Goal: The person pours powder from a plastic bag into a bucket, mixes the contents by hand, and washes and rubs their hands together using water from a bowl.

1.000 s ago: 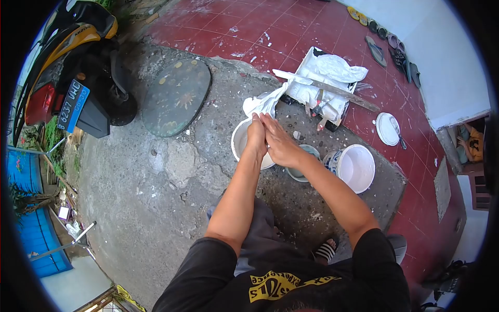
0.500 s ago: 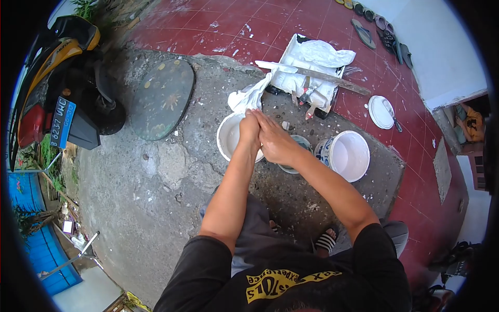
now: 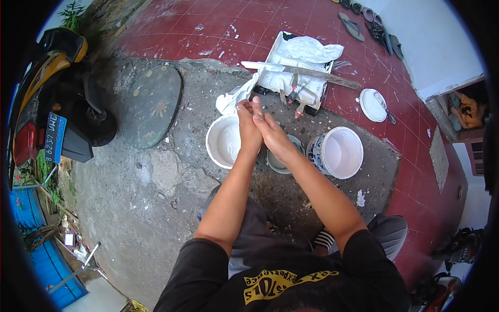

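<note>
My left hand (image 3: 250, 129) and my right hand (image 3: 276, 139) are pressed together palm to palm, fingers mostly straight and pointing away from me. I see nothing held between them, though the palms are hidden. Left of and partly under my left hand stands a white bucket (image 3: 212, 148) with whitish contents. A small grey-green pot (image 3: 277, 167) sits below my right hand, partly covered by it. Further right, a larger white bucket (image 3: 315, 154) with blue print leans open toward me. Just beyond my fingertips lies a crumpled white plastic sheet or cloth (image 3: 235, 102).
A paint-smeared tray (image 3: 270, 78) bears a wooden strip (image 3: 327, 77), a paintbrush (image 3: 301, 107) and white plastic (image 3: 314, 50). A white lid (image 3: 372, 105) lies to its right. A motorcycle (image 3: 78, 112) and an oval board (image 3: 153, 106) are left. A person (image 3: 469, 112) sits far right.
My right hand was wrapped over my left; now the palms lie against each other with fingers straighter. Both hands have shifted slightly to uncover more of the small pot. The camera view has moved a little.
</note>
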Demonstrator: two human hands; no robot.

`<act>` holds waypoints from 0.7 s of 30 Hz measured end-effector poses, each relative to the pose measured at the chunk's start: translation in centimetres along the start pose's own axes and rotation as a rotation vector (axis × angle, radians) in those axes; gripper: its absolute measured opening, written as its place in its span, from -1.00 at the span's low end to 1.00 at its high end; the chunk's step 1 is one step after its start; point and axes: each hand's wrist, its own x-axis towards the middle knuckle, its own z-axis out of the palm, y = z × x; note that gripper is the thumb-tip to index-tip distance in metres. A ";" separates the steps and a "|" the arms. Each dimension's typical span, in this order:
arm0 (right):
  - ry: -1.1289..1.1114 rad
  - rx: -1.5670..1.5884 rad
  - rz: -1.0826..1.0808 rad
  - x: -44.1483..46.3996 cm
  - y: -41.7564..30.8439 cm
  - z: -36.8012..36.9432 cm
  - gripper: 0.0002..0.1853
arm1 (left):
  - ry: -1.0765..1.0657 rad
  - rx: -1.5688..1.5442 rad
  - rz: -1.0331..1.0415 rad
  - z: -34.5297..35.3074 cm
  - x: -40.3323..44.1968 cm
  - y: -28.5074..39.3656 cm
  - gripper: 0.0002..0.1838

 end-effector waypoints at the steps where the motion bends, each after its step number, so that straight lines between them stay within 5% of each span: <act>1: 0.029 -0.167 -0.123 0.7 0.0 -0.4 -0.53 | -0.065 0.005 0.101 0.2 -0.5 0.5 -0.36; 5: 0.096 -0.586 -0.284 2.2 -1.2 -1.3 -0.39 | -0.102 0.007 0.112 0.7 -0.1 0.2 -0.45; 13: 0.203 -0.480 -0.169 0.8 -2.8 -3.5 -0.41 | -0.226 0.029 0.157 2.3 -1.3 1.5 -0.36; 15: 0.218 -0.491 -0.177 0.9 -1.9 -4.0 -0.43 | -0.221 0.353 0.346 2.4 -1.7 1.7 -0.36; 21: 0.301 -0.550 -0.156 1.1 -2.8 -4.6 -0.52 | -0.153 0.729 0.471 3.9 -3.3 2.7 -0.27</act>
